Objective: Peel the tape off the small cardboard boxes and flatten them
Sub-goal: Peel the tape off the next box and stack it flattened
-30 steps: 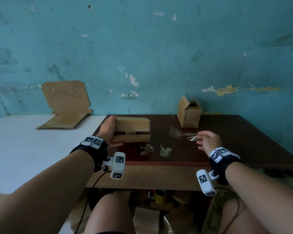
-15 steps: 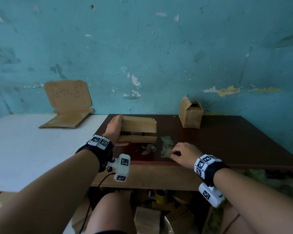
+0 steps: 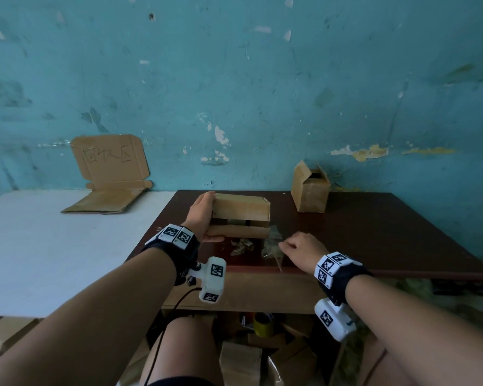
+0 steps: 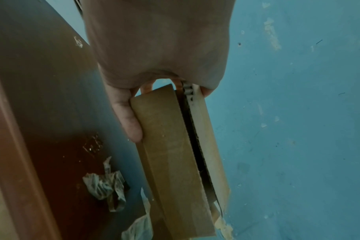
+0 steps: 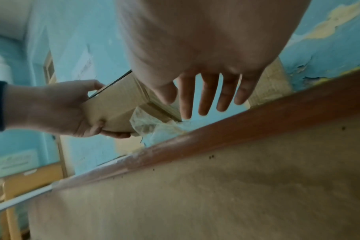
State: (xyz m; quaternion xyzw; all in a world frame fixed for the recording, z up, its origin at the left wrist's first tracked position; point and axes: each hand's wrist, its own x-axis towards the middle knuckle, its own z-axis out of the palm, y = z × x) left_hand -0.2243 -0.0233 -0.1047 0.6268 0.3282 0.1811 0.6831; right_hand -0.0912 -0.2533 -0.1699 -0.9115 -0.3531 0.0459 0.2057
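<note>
Cardboard box (image 3: 241, 218), brown and small, is held just above the dark red-brown table (image 3: 374, 227) near its front-left part, with its long axis running left to right across the head view. Its unsealed flaps face the person, and a dark slit is seen between them along the whole length. In the left wrist view the slit runs away from the palm, and frayed bits of clear tape cling at the far end.

The box's left end is gripped by the left hand (image 3: 200, 215), the thumb curled under the lower flap and the fingers wrapped over the top. The right hand (image 3: 304, 247) is placed to the right of the box and nearer the table's front edge, apart from the box. Its fingers (image 5: 208, 100) are stretched out straight and slightly spread, and nothing is held in them.

A crumpled strip of peeled tape (image 3: 271, 246) lies on the table just left of the right hand's fingertips; whether it is touched cannot be told. Another tape wad (image 3: 241, 245) lies just below the box. A second box (image 3: 310, 190), open-topped, stands upright at the back by the blue wall (image 3: 262, 79).
</note>
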